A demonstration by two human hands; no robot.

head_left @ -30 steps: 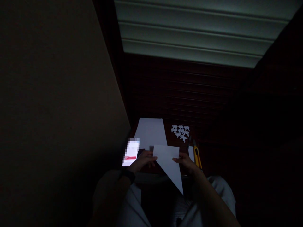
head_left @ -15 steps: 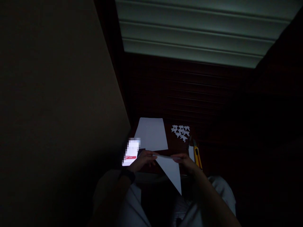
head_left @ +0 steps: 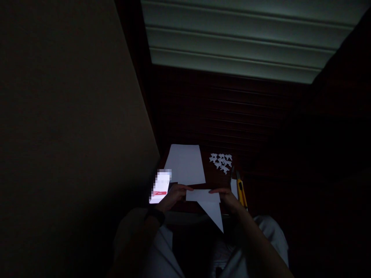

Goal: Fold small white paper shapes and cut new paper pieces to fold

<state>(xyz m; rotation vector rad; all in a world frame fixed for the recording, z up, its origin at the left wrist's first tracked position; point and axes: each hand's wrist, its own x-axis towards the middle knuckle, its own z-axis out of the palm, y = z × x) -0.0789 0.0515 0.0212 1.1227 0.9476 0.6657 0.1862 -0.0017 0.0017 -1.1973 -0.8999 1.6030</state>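
In the dim light both my hands hold one white sheet of paper [head_left: 209, 204] just above the near edge of a small dark table [head_left: 216, 178]. My left hand [head_left: 173, 197] pinches its left end, my right hand [head_left: 228, 199] pinches its right end. The top strip of the sheet is folded over toward me, and a long pointed corner hangs down between my knees. A dark watch sits on my left wrist.
A flat white sheet [head_left: 185, 164] lies at the back of the table. A cluster of several small white paper shapes [head_left: 221, 161] lies to its right. A yellow utility knife [head_left: 241, 191] rests by my right hand. A lit phone screen [head_left: 160, 187] glows at the left. Dark wall to the left.
The upper flap of the paper, upright a second ago, has been folded down toward me. Both hands stayed at the ends of the sheet.
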